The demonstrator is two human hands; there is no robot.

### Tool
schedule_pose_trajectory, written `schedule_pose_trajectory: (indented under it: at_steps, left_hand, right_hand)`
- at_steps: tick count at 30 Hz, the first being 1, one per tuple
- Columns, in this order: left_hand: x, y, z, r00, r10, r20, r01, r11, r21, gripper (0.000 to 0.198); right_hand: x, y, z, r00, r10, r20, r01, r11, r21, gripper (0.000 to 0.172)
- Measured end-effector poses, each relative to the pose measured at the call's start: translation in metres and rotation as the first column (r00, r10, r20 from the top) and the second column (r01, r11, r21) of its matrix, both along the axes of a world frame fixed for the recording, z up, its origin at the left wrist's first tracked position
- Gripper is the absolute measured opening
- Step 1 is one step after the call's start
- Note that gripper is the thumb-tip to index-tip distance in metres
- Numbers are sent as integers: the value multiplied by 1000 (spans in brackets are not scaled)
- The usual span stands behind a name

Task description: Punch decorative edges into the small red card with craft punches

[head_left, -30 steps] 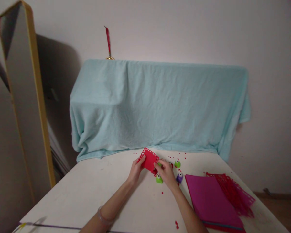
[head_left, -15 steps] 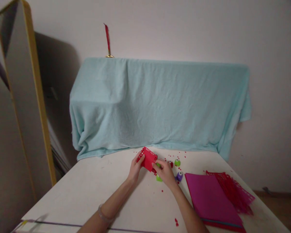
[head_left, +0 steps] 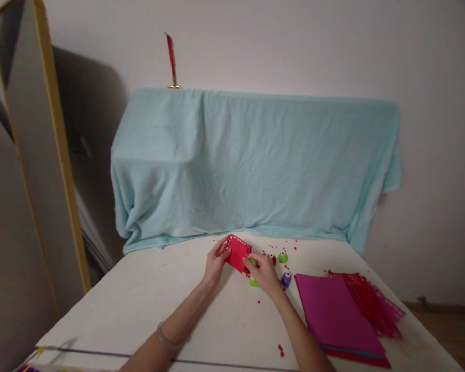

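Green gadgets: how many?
3: green gadget in the right hand; another on the table, partly hidden by that hand; third beyond it, to the right. More may be hidden.

L hand (head_left: 215,263) – gripping, thumb on top | R hand (head_left: 262,272) – thumb/fingers pinched | forearms (head_left: 190,313) extd fwd

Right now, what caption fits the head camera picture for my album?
Left fingers hold hole-edged red paper while right fingers grip a small green thing at its edge, pale blue cloth behind.

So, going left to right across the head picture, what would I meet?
Mirror, left hand, red paper, right hand, small purple thing with an eye, paper stack with a pink top.
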State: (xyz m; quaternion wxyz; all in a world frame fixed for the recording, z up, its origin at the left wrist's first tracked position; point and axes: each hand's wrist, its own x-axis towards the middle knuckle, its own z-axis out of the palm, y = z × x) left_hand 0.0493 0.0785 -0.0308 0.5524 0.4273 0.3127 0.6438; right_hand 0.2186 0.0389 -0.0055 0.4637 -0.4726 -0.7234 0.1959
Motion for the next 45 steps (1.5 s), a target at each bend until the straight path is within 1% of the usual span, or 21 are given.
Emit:
schedule_pose_trajectory:
  at_steps: [7,13,18,25,31,36,41,45]
  left_hand:
    - [-3,-2,3,1000,-11,-17,12,1000,27,65]
    - [-5,-2,2,995,20,-95,-12,997,82,51]
    - [-5,-3,4,992,58,-110,-47,994,101,46]
    - [-6,-4,5,991,92,-96,-91,996,8,42]
    - [-6,-4,5,990,94,-107,-94,996,2,42]
    - [-7,-3,3,984,119,-132,-122,993,-10,42]
    - [-8,1,-1,987,117,-113,-122,992,-39,40]
    - [-8,2,0,985,129,-116,-136,989,-50,38]
  right_hand:
    - [1,0,-2,1000,-17,14,17,1000,-8,28]
    - [0,-1,0,1000,-24,-10,24,1000,-19,29]
    - [0,-2,0,999,-34,-41,33,999,-29,29]
    - [1,1,-5,999,-36,-28,35,999,-20,28]
    - [2,-1,-3,1000,-30,-8,30,999,-10,29]
    - [2,-3,0,999,-44,-2,44,999,-6,29]
    - [1,-3,0,999,-47,1,47,999,0,28]
    - [1,-1,-1,999,-42,3,42,999,1,27]
